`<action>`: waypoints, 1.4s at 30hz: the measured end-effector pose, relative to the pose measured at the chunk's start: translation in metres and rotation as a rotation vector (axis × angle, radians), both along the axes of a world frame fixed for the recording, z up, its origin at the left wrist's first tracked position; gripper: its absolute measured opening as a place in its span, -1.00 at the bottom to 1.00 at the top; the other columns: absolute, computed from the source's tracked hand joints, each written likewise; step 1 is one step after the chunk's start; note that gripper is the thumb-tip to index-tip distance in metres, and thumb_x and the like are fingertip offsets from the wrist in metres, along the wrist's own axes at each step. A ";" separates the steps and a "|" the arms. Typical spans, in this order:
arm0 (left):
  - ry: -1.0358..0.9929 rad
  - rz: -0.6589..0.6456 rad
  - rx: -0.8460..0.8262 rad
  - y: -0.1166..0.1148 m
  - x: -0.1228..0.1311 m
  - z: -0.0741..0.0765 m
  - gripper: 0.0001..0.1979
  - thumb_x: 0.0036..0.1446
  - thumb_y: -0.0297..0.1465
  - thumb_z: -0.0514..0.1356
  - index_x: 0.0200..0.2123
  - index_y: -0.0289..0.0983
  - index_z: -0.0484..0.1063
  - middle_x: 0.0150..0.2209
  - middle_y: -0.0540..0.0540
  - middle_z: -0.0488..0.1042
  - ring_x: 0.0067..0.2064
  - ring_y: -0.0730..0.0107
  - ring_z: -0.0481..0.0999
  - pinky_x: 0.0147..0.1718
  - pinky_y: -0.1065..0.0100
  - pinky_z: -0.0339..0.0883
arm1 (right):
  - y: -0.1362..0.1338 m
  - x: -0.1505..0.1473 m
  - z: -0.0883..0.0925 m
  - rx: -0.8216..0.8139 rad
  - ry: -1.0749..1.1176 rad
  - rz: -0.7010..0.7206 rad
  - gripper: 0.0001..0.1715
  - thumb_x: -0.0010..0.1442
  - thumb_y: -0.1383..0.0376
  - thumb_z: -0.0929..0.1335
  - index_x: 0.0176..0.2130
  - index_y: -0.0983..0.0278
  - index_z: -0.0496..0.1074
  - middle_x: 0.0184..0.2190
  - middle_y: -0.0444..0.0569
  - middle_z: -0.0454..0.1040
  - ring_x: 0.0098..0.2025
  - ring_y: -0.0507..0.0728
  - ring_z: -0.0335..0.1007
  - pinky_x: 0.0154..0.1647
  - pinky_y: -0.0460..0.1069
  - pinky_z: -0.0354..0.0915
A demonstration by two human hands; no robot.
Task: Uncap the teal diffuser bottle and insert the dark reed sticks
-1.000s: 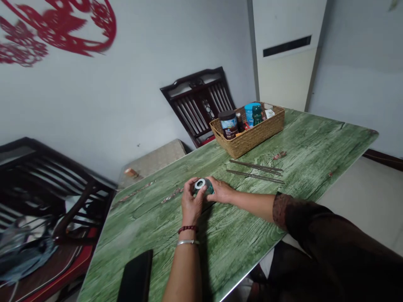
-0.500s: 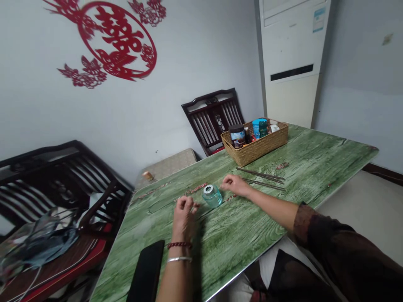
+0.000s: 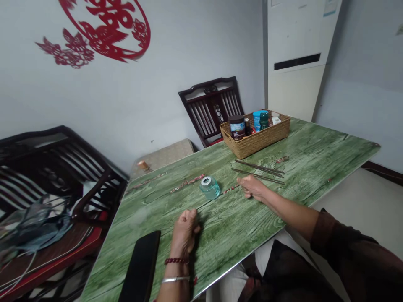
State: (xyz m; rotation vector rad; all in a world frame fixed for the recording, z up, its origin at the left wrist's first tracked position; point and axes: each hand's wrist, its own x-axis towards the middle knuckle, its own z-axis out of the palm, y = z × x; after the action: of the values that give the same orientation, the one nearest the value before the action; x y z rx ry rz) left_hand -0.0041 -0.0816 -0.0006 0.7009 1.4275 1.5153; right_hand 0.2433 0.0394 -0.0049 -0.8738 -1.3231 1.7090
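A small teal glass bottle with a silvery ring around its open top stands upright on the green wood-patterned table. Closer to me, my left hand is loosely closed above the table, apart from the bottle, with nothing visible in it. To the bottle's right, my right hand is closed with fingers curled and also shows nothing in its grip. Several thin dark brown sticks lie just beyond my right hand. A black phone-like slab lies to the left of my left forearm.
A woven basket with a dark-lidded jar and other containers stands at the far side. A dark wooden chair is behind the table. Another chair, with cloth on its seat, stands at left.
Both hands have drawn away from the bottle, the left toward me and the right to the right. The bottle still stands on the table; the view has tilted slightly down.
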 end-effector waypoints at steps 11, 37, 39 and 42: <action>0.128 0.024 0.039 -0.003 0.004 -0.004 -0.28 -0.33 -0.05 0.52 -0.58 -0.20 -0.01 -0.64 0.23 -0.01 -0.61 0.66 -0.02 -0.70 0.56 0.01 | -0.006 -0.012 -0.027 0.082 -0.157 -0.029 -0.22 -0.12 -0.29 0.44 -0.63 0.18 0.00 -0.70 -0.35 -0.16 -0.67 -0.12 -0.26 -0.71 -0.14 -0.20; 0.404 -0.189 0.454 0.085 0.010 0.013 -0.34 0.04 -0.13 0.40 0.19 -0.12 0.34 0.24 -0.23 0.37 0.29 0.07 0.35 0.24 0.10 0.21 | 0.024 -0.105 -0.014 0.547 -0.409 -0.007 0.10 -0.16 0.21 0.61 0.27 0.25 0.19 0.15 0.16 0.45 0.14 0.32 0.43 0.10 0.15 0.34; 0.433 -0.244 0.449 0.084 0.010 0.005 -0.40 0.11 -0.14 0.35 0.20 -0.11 0.36 0.22 -0.20 0.40 0.28 0.09 0.35 0.26 0.10 0.18 | 0.025 -0.107 -0.022 0.568 -0.428 -0.012 -0.02 -0.10 0.20 0.58 0.23 0.24 0.23 0.09 0.13 0.49 0.10 0.31 0.46 0.07 0.14 0.34; 0.462 -0.253 0.431 0.080 0.009 0.003 -0.48 0.16 -0.14 0.32 0.18 -0.09 0.42 0.21 -0.16 0.42 0.29 0.10 0.34 0.31 0.13 0.11 | 0.025 -0.105 -0.027 0.591 -0.464 0.003 -0.12 -0.07 0.23 0.57 0.17 0.21 0.26 0.04 0.06 0.52 0.04 0.28 0.48 0.03 0.11 0.34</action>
State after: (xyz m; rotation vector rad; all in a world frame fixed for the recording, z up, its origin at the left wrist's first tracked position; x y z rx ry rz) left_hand 0.0050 -0.0017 0.0019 1.5159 1.2745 1.5301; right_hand 0.1383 0.0649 -0.0315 -0.9304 -1.9957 1.0342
